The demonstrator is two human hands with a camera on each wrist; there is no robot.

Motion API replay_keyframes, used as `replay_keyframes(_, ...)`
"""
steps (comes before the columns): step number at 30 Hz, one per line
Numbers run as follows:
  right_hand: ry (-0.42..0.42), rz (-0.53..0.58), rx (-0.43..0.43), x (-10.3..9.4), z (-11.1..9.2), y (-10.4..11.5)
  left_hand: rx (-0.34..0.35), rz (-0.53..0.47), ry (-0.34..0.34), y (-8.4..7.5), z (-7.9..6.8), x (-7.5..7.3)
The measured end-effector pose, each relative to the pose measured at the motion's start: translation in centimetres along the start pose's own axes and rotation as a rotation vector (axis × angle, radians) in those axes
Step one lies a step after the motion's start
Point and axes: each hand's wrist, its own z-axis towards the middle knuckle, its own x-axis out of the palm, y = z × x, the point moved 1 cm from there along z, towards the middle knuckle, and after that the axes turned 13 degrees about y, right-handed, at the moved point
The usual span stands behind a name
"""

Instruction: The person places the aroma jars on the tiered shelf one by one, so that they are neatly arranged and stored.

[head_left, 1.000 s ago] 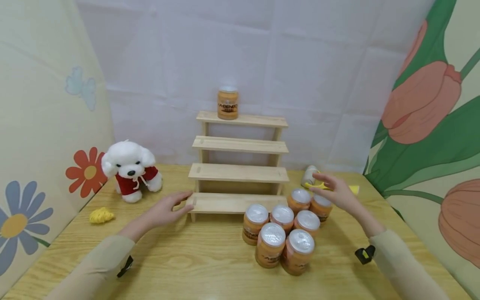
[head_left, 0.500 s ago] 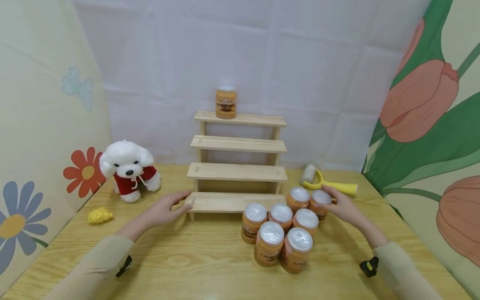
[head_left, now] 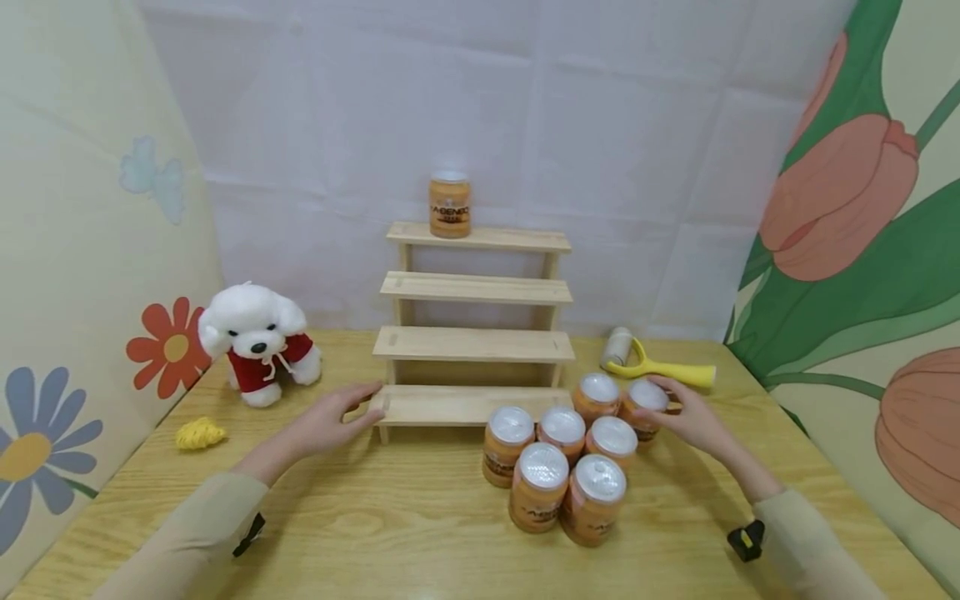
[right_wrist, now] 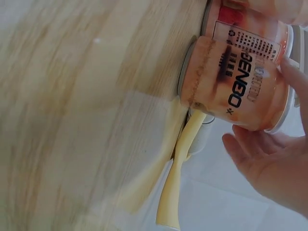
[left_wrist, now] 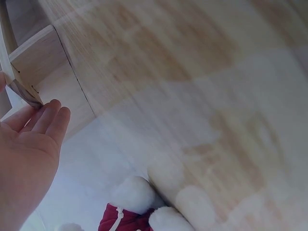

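My left hand [head_left: 330, 423] pinches the left end of the lowest board of a stepped wooden shelf [head_left: 465, 343]; in the left wrist view, fingers [left_wrist: 53, 118] press against that board's end. My right hand [head_left: 692, 421] grips an orange can [head_left: 647, 397] with a silvery lid, the rearmost right one of a cluster. In the right wrist view this can [right_wrist: 231, 84] stands upright on the table, thumb near the lid's rim, fingers round its far side. Several matching cans [head_left: 542, 492] stand close beside it. One more can [head_left: 450, 208] sits on the top board, left of centre.
Behind the right hand lie a yellow Y-shaped handle [head_left: 675, 373] and a small grey-white cylinder [head_left: 617, 346]. A white plush dog [head_left: 255, 342] in red sits left of the shelf, with a yellow yarn bundle [head_left: 200, 433] nearer. A white cloth [head_left: 360, 125] hangs behind.
My right hand has come down from above the yellow handle onto the rear right can and closed round it. The left hand keeps its place on the shelf.
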Motion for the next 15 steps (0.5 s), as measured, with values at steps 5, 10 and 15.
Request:
replay_keyframes(5, 0.004, 0.019, 0.001, 0.39, -0.05, 0.00, -0.004, 0.008, 0.001, -0.24, -0.23, -0.20)
replay_keyframes(10, -0.026, 0.019, 0.018, 0.65, -0.01, 0.15, -0.013, 0.008, 0.000, -0.26, -0.33, -0.20)
replay_keyframes(15, -0.052, 0.003, 0.034, 0.64, 0.05, 0.38, 0.004, 0.001, -0.004, -0.12, -0.21, -0.06)
